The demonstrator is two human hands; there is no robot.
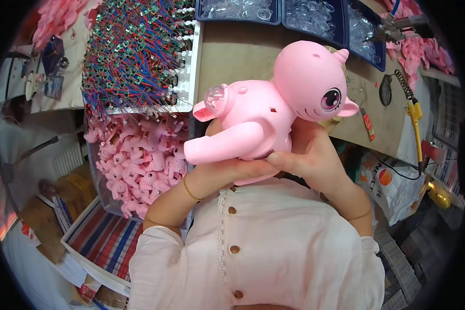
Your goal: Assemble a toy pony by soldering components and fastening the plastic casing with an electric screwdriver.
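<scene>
A pink plastic unicorn toy is held up in front of my chest, tilted, with its large round head to the right and one big eye showing. A clear dome sits at its rear end. My left hand grips the body from below, near a leg that points left. My right hand holds it under the head, thumb pressed against the lower body. The toy hides several fingers of both hands.
A white tray piled with green circuit boards and red and blue wires stands at upper left. Below it, a bin holds pink toy parts. Blue trays of clear parts line the table's far edge. A yellow air gun hangs right.
</scene>
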